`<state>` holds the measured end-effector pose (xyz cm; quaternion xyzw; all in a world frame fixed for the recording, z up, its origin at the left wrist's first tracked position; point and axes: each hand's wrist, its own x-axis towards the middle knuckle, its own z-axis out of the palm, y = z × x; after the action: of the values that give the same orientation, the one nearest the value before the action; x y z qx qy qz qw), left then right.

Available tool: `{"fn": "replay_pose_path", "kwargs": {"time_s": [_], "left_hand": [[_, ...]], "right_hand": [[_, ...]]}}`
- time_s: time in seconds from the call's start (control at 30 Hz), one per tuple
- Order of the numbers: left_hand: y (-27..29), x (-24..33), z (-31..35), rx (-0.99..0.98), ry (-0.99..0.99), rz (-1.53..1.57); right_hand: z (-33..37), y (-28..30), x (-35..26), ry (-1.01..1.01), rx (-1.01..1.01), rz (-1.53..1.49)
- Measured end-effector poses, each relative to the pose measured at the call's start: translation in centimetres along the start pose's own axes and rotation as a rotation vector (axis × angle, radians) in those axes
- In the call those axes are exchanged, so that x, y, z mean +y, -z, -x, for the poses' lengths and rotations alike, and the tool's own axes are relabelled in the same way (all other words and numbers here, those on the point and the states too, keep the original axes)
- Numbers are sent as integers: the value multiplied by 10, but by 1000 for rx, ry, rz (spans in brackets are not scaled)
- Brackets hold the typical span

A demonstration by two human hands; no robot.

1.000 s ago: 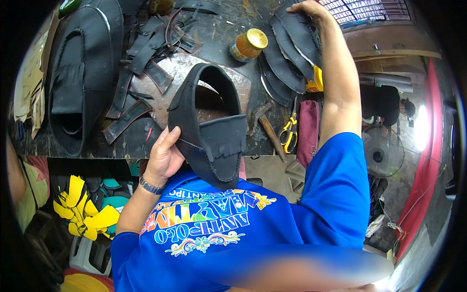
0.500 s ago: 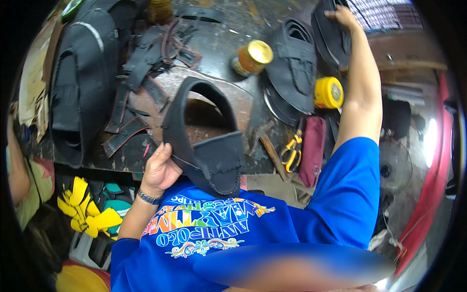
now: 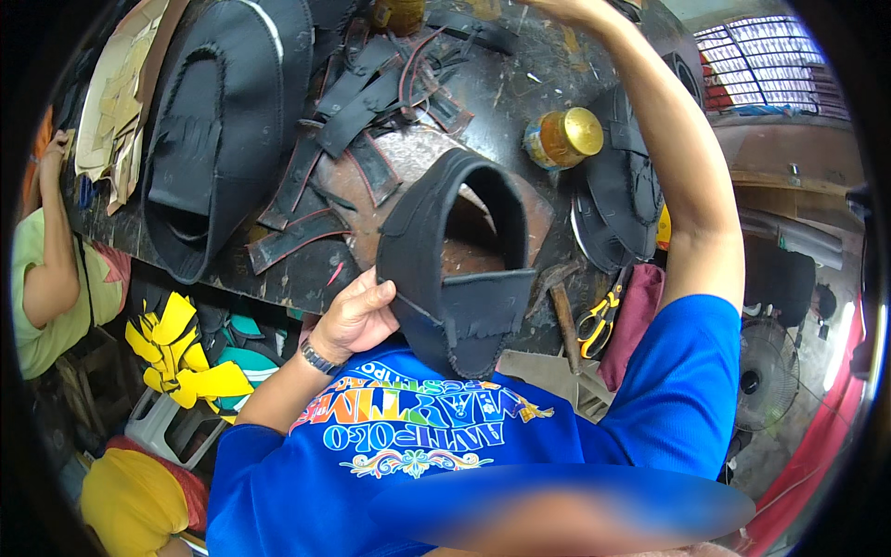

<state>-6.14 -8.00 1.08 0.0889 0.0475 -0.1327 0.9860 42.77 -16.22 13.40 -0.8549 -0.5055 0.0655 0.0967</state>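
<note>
My left hand grips the side edge of a black shoe upper, thumb on top. The upper stands tilted in front of my chest, its wide opening facing away and its stitched toe end pointing toward me. My right arm stretches far across the table, and my right hand is cut by the top edge of the view, so its fingers are hidden. Black straps with reddish edges lie in a loose pile beyond the held upper, partly on a worn brown board.
Black uppers are stacked at the left and, beside my right arm, at the right. A yellow-lidded jar stands between. Near the front edge are a hammer, yellow-handled pliers and a maroon pouch. Another person's arm shows at far left.
My right hand has left the black upper at the far right and moved leftward, to the table's far side. The view has shifted left. My left hand keeps hold of the shoe upper, now tipped more upright.
</note>
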Motion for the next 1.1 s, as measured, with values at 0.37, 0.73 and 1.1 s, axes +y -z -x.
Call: {"fn": "replay_pose_path", "kwargs": {"time_s": [0.37,0.73,1.1], "left_hand": [[-29,8,-10,51,-1,-18],[-77,3,7,30,-28,-269],[-92,-20,22,13,-32,-390]], "right_hand": [[10,0,-83,-138,209,-143],[304,11,-309,-211,402,-872],[347,-42,-323,-217,329,-800]]}}
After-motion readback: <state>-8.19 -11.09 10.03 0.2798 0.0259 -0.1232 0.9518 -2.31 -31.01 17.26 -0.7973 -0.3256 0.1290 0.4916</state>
